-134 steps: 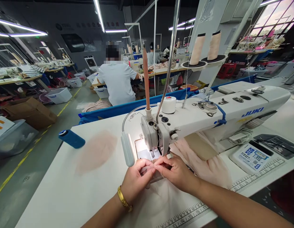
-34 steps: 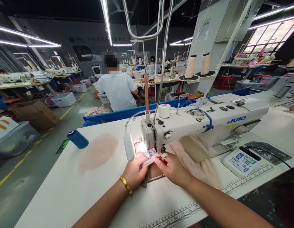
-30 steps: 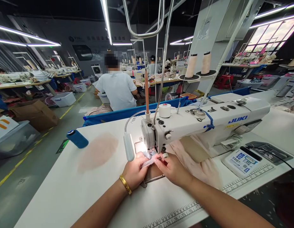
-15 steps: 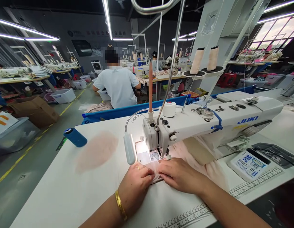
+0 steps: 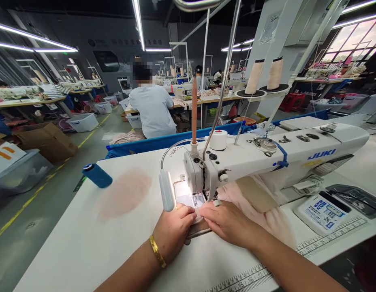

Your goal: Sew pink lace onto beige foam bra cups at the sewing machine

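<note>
Right in front of the needle of a white sewing machine point(image 5: 248, 154), my two hands meet over sheer pale pink fabric point(image 5: 276, 221). My left hand point(image 5: 175, 227), with a gold bangle at its wrist, pinches the fabric's edge between thumb and fingers. Close beside it, my right hand point(image 5: 226, 222) is also closed on the fabric, its fingertips just below the presser foot point(image 5: 198, 198). More of the fabric lies bunched under the machine arm, to the right. A small lamp point(image 5: 166, 190) lights the needle plate. The fabric edge between my fingertips is partly hidden.
A blue thread cone point(image 5: 97, 175) lies on the left of the white table point(image 5: 84, 247). A sheer pink oval piece point(image 5: 127, 194) is flat nearby. To the right stand a white container point(image 5: 323, 213) and a printed ruler point(image 5: 248, 280). A person point(image 5: 151, 107) sits ahead.
My hands have drawn slightly closer together at the presser foot. Less fabric covers the plate's front edge, which now shows between them. The person ahead has leaned a little to the right.
</note>
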Tool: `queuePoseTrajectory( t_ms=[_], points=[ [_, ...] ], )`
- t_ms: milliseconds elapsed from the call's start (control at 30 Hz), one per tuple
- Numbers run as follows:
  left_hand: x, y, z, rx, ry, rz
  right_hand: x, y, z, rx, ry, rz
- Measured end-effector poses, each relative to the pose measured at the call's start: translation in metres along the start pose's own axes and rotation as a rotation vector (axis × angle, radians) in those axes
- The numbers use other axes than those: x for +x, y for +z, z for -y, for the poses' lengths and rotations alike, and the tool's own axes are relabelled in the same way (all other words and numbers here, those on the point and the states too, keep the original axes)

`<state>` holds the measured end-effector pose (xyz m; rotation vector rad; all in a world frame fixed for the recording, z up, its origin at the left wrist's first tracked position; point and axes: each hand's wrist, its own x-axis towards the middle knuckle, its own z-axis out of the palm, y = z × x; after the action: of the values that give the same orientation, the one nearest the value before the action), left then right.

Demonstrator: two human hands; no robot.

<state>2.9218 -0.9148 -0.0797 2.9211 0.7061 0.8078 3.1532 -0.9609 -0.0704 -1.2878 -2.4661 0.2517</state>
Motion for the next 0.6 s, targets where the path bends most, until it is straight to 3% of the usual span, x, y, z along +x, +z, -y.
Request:
queuePoseTrajectory(
  t_ms=[333,600],
  points=[
    [-0.0042,0.0022,0.0028,-0.050,0.017,0.015,-0.0010,0.0064,-0.0009,0.048,-0.033,-0.077],
    [0.0023,0.0053,0.0073,0.010,0.039,-0.071,0.0042,0.0036,0.0018,-0.005,0.041,-0.072]
  ],
)
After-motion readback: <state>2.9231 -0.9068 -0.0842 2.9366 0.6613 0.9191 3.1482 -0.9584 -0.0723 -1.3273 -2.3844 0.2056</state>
